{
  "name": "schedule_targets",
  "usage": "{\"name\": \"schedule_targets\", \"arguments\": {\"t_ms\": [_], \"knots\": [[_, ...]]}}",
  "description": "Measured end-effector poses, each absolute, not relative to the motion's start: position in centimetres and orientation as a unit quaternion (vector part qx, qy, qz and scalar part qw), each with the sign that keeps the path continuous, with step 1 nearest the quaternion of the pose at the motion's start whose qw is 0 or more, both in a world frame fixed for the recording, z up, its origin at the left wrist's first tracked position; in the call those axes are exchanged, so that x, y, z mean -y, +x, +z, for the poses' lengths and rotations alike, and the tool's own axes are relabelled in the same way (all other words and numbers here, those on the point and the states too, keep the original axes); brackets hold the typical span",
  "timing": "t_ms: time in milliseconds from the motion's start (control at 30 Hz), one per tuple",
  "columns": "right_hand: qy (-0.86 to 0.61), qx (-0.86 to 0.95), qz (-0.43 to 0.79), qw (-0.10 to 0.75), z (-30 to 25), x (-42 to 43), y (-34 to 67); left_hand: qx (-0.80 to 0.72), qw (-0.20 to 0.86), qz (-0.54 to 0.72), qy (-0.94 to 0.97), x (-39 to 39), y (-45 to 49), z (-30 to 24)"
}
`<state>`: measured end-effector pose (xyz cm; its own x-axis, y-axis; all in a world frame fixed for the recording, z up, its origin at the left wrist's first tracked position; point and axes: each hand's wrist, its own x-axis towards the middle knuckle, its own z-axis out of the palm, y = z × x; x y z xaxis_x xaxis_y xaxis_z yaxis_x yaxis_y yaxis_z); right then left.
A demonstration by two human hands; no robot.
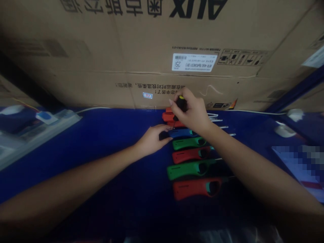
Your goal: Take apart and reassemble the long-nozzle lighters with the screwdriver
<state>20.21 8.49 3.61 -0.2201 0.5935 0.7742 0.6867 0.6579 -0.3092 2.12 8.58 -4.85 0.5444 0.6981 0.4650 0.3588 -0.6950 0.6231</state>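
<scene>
My right hand (193, 109) is closed round the dark handle of a screwdriver (181, 101) with a yellow end. Its thin shaft points down to the handle end of a blue gas lighter (181, 132). The thumb and fingers of my left hand (155, 140) pinch that same end, steadying the lighter on the blue surface. Nearer to me lie a green lighter (186, 143), a red lighter (188, 155), another green lighter (184, 169) and another red lighter (189, 189), side by side. Beyond the blue one are red lighters (169, 116), partly hidden by my right hand.
A large cardboard box (141, 44) stands upright along the back. White cables run along its foot. At the left is a clear plastic tray (68, 118) with a small blue-and-white item (47, 117). A white mouse-like object (286, 131) and a bag (296, 168) lie at the right.
</scene>
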Motion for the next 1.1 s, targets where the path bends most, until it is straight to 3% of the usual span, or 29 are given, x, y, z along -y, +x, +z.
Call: {"name": "schedule_targets", "arguments": {"t_ms": [333, 467, 567, 1100], "knots": [[-0.513, 0.775, -0.148, 0.338, 5.3, -7.8, 20.4, -0.315, 0.233, 0.352, 0.850, -8.5, 2.1, -4.7], [-0.449, 0.840, -0.065, 0.297, 6.1, -7.6, 20.7, -0.308, 0.230, 0.350, 0.854, -8.6, 2.1, -4.7], [-0.435, 0.858, -0.069, 0.265, 6.7, -7.2, 20.9, -0.301, 0.220, 0.357, 0.856, -8.6, 2.1, -4.8], [-0.465, 0.858, -0.094, 0.197, 7.9, -6.0, 20.5, -0.282, 0.189, 0.351, 0.873, -8.3, 2.1, -4.6]]}}
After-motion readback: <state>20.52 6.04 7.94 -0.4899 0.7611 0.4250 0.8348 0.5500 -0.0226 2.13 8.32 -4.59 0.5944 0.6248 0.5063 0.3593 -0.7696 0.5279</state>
